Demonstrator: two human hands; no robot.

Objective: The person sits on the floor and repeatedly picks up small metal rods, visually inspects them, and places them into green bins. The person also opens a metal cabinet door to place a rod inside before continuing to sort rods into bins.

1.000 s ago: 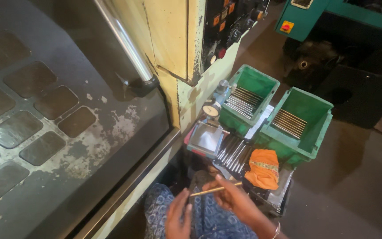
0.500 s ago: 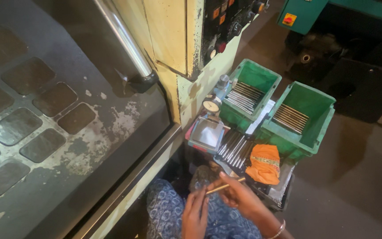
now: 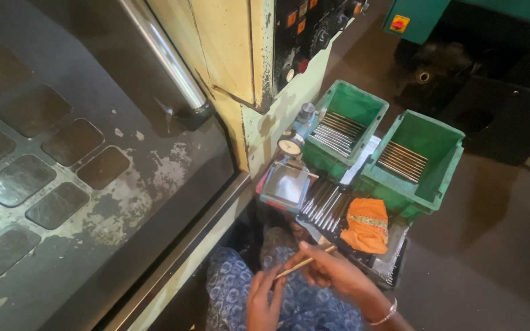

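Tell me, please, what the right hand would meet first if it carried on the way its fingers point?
The right hand points left, so it would most likely meet the left hand, which already touches the other end of the thin rod. Depth is hard to judge.

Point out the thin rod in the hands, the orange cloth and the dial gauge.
thin rod (image 3: 303,264), head view, mid-shaft.
orange cloth (image 3: 366,225), head view, middle of the folds.
dial gauge (image 3: 290,146), head view, round face.

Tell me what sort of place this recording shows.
Likely a machine shop or factory floor: a large machine with a control panel, two green bins of metal rods, and a dial gauge beside the person's hands.
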